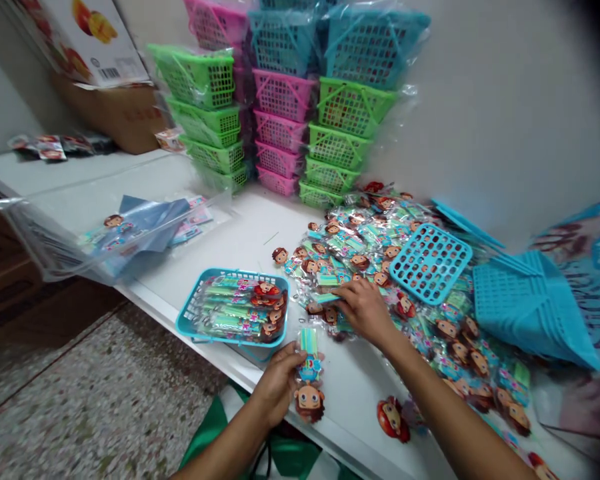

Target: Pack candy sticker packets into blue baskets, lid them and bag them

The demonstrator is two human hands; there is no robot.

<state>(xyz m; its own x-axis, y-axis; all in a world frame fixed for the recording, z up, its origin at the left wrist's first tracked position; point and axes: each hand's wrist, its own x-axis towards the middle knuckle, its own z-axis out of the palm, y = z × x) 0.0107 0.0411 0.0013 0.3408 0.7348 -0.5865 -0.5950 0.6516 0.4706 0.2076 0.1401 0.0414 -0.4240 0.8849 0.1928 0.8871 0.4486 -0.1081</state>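
At 6 o'clock, some fingers of the left hand (pixel 276 385) disappear behind a doll-headed packet (pixel 310 377); at 4 o'clock, the right hand (pixel 365 308) covers one end of a second packet (pixel 325 298). The right forearm (pixel 440 407) hides part of a red-haired packet (pixel 393 419) at 5. The top edge trims the tallest basket stacks (pixel 284 93) at 12 and a carton (pixel 87 50) at 10, its small print unreadable. A printed bag (pixel 597 287) at 3 runs out of frame.

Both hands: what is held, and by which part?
The left hand holds a figure packet by its left edge; the right hand touches one end of another packet, grip unclear.
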